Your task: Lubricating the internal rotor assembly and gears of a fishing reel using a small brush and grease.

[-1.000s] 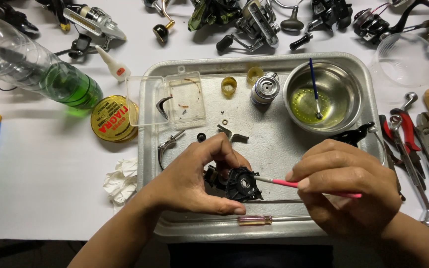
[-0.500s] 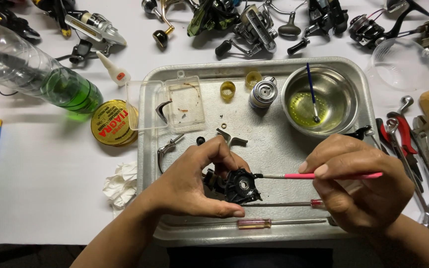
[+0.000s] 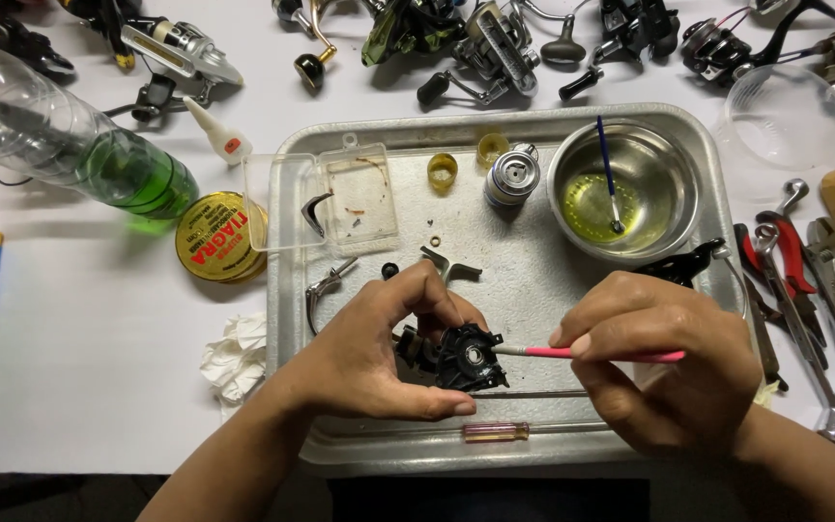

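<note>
Low centre of the frame, over the tray (image 3: 727,174), the left hand (image 3: 369,353) is pinching a black reel body (image 3: 461,356), fingers clamped round its left side. The right hand (image 3: 664,372) is gripping a pink brush (image 3: 582,354), its tip touching the body. The body is looking rigid, small, probably greasy and slippery, so it is best held by its outer edges.

Round yellow tin (image 3: 216,237) left of tray, clear plastic box (image 3: 332,201) beside it

left hand (image 3: 379,353): bare, no glove, ring or watch | right hand (image 3: 664,372): bare, no glove | forearms: uncovered, no sleeves in view
</note>
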